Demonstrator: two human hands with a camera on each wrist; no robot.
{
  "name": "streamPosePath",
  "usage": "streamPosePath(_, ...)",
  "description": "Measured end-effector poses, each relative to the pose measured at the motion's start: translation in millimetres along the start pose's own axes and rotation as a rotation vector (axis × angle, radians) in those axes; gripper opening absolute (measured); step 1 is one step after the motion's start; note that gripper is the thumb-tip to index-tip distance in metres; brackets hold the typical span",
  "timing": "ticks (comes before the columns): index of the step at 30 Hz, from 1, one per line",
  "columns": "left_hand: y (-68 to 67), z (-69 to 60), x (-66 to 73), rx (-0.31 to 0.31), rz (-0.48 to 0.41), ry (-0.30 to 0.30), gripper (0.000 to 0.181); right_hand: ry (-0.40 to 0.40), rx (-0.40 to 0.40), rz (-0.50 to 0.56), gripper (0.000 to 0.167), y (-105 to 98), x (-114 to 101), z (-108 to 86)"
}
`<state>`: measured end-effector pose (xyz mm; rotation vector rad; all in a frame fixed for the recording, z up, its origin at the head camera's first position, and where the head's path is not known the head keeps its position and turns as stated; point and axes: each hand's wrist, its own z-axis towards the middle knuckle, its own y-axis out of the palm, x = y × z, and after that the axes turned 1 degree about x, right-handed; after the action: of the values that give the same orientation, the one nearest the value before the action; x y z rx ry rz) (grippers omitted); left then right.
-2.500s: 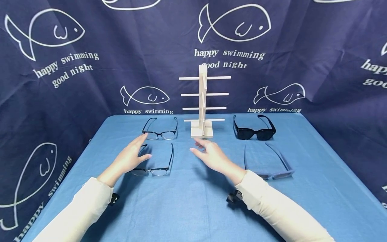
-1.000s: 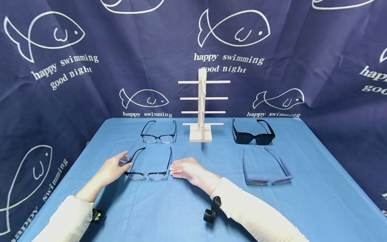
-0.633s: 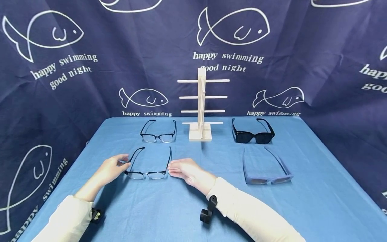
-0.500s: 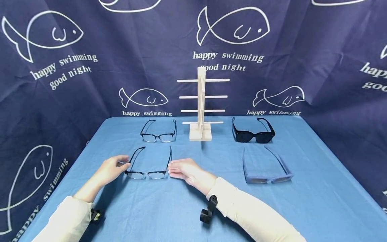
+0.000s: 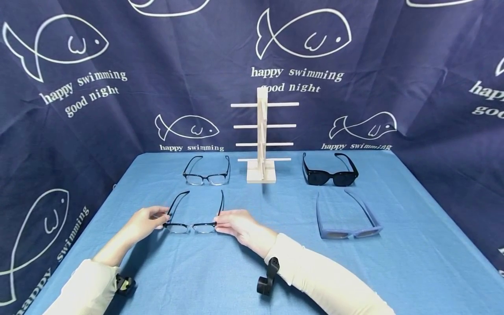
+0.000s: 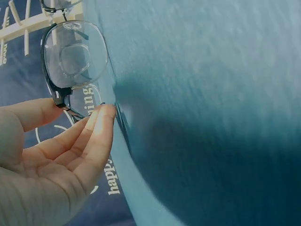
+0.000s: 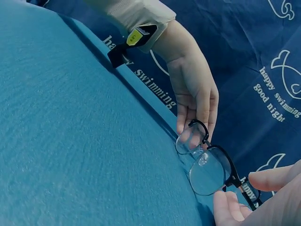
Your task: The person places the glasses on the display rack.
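Note:
Clear glasses with a dark upper frame (image 5: 204, 225) rest at the near left of the blue cloth, lenses toward the person, temples pointing back. The left hand (image 5: 145, 224) pinches their left hinge corner between thumb and fingers; the left wrist view shows its thumb against the dark frame (image 6: 57, 94). At the opposite corner the right hand (image 5: 243, 227) pinches the hinge end, and in the right wrist view its thumb and fingers are around the temple beside the lens (image 7: 209, 172). Both hands are at the same pair, one per side.
Behind stands a wooden rack (image 5: 262, 131) with several crossbars. Other dark-rimmed clear glasses (image 5: 204, 178) lie at its left, black sunglasses (image 5: 332, 177) at its right, and blue-framed sunglasses (image 5: 350, 233) nearer right. A navy fish-print curtain (image 5: 189, 52) surrounds the table.
Both hands moved from above the table to either side of the near left glasses, then closed in on the hinge corners and took hold. The glasses look nearly unmoved.

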<state>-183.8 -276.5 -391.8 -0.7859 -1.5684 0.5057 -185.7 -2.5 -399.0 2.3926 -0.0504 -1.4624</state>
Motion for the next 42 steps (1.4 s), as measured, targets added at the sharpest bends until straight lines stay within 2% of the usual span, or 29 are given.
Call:
streamPosePath(7, 2.8, -0.1, -2.2, -0.033, -0.174, -0.021, 0.044, -0.013, 0.019, -0.022, 0.035, 3.5, 5.0, 3.1)
streamPosePath(14, 1.7, 1.3, -2.4, -0.139, -0.523, -0.118, 0.047, -0.01, 0.027, -0.016, 0.033, 5.4, 7.1, 5.9)
streamPosePath(18, 0.1, 1.0, -2.7, -0.176, -0.635, -0.162, 0.049, -0.003, 0.043, -0.003, 0.034, 6.5, 6.9, 6.0)
streamPosePath(32, 0.2, 0.0, -5.4, -0.163, -0.691, -0.229, 0.049, -0.03, 0.098, -0.001, 0.036, 12.9, 9.2, -2.0)
streamPosePath(42, 2.0, -0.6, -8.0, -0.149, -0.712, -0.234, 0.047, -0.036, 0.157, 0.026, 0.034, 16.2, 13.8, -0.3)
